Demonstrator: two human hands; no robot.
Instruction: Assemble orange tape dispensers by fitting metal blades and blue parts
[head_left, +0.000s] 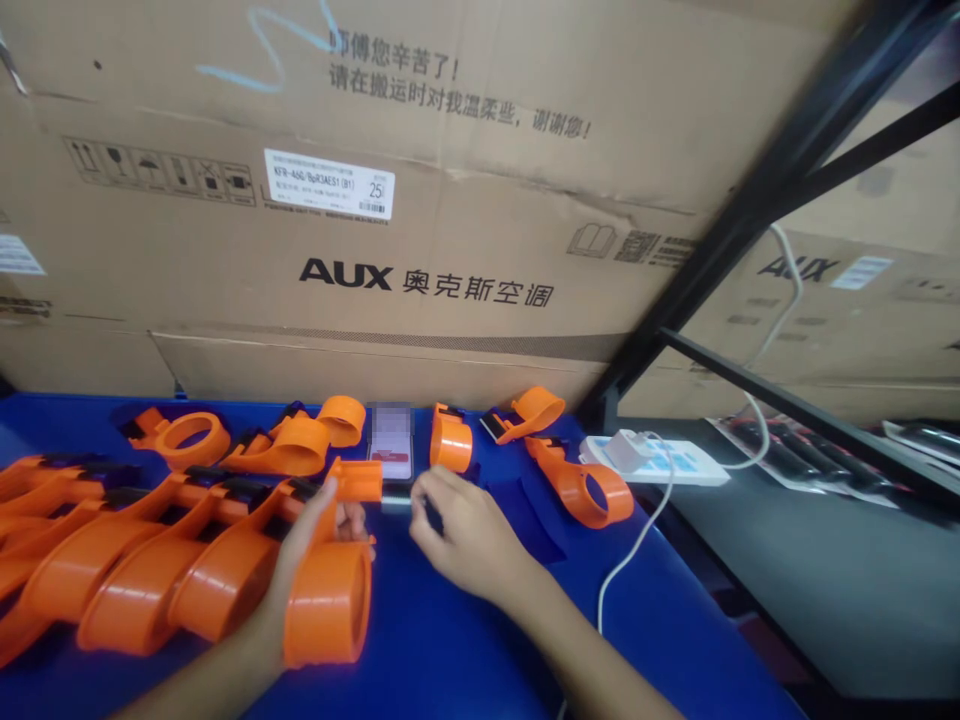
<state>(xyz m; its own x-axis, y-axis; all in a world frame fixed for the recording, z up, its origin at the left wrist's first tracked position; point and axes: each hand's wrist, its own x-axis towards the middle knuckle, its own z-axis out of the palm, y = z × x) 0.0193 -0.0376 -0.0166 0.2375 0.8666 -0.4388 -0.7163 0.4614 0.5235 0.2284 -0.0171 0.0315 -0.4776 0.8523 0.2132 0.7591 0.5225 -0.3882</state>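
My left hand is closed around an orange tape dispenser, with its large ring at the bottom and a short orange cylinder at the top. My right hand is just to the right, thumb and fingers pinched together. Between that cylinder and my right fingertips shows a thin, light metallic piece. Something dark sits at those fingertips, mostly hidden, and I cannot make out its kind. Several more orange tape dispensers stand in a row beside my left forearm.
Other orange dispensers lie along the back of the blue table. A phone rests behind my hands. A white power strip with a cable is at the right, by a black metal frame. Large cardboard boxes stand behind.
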